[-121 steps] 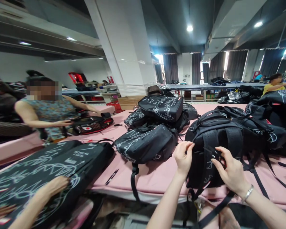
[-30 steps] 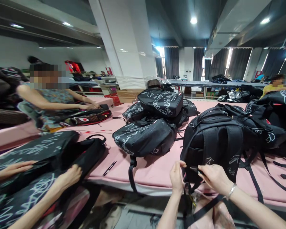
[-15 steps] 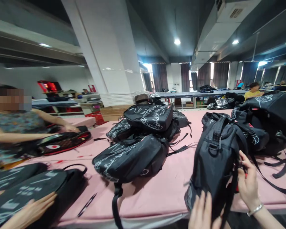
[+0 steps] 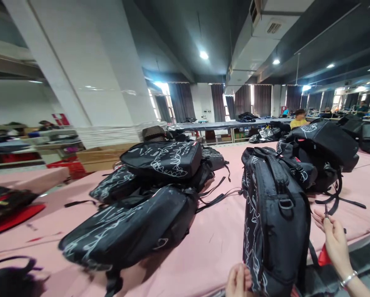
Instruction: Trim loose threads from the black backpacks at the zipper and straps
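A black backpack [image 4: 285, 231] with white line drawings on its front stands on its edge before me, its side with a D-ring facing up. My left hand [image 4: 239, 280] is at its lower front edge, fingers curled together; what they pinch, if anything, is too small to make out. Right of the backpack, my right hand [image 4: 336, 241] is raised a little apart from it. A small dark pointed tool [image 4: 326, 211] sticks up between its thumb and fingers. Below that hand shows a red piece [image 4: 323, 256], whose kind I cannot tell.
Several black backpacks lie piled on the pink table [image 4: 209, 247], a near one [image 4: 132, 231] to the left. More backpacks [image 4: 324, 144] are heaped behind at right. A red-edged dark bag [image 4: 12, 208] lies far left. A person in yellow [image 4: 298, 119] sits beyond.
The view has swung right, so the co-worker at left is gone from sight. The backpack has tipped more upright, its drawn front now showing. My right hand has moved off its side.
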Demonstrator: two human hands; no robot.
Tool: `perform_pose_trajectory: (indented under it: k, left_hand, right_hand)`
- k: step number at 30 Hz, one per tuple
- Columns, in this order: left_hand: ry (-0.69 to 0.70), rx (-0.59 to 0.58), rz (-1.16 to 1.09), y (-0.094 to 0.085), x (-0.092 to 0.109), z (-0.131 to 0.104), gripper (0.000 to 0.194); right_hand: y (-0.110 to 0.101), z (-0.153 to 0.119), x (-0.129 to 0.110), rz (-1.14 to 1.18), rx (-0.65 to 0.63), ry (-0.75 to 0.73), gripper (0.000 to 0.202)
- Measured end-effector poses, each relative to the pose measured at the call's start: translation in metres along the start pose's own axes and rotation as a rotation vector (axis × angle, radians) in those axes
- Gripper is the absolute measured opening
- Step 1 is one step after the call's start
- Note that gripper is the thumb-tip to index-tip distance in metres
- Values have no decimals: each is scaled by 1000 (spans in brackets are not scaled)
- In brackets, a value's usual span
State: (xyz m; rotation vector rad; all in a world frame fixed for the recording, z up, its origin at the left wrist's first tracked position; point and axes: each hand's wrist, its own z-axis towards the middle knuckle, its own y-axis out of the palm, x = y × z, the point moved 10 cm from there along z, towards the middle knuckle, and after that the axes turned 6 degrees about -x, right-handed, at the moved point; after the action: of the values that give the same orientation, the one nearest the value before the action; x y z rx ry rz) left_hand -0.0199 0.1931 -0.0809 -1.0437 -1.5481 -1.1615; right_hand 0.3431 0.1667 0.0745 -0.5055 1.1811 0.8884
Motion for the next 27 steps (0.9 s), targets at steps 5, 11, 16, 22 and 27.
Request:
perform_pose_trajectory:
  k: [5, 11, 16, 22, 27]
  left_hand:
    - [24, 164, 175, -36, -9, 25, 47]
    - [241, -57, 143, 14, 90, 28, 38]
    - [746, -177, 247, 66, 254, 2, 21]
    - [1122, -656, 681, 159, 335, -39, 21]
    - [1178, -642, 925, 177, 331, -49, 8]
  right_hand:
    - [7, -17, -31, -17, 25, -124, 36]
    - [17, -35, -79, -177, 53, -271, 33]
    - [41, -36, -112, -323, -127, -409, 29]
    - [69, -36, -160, -452, -308, -565, 31]
    - [86, -27, -183, -490, -434, -588, 17]
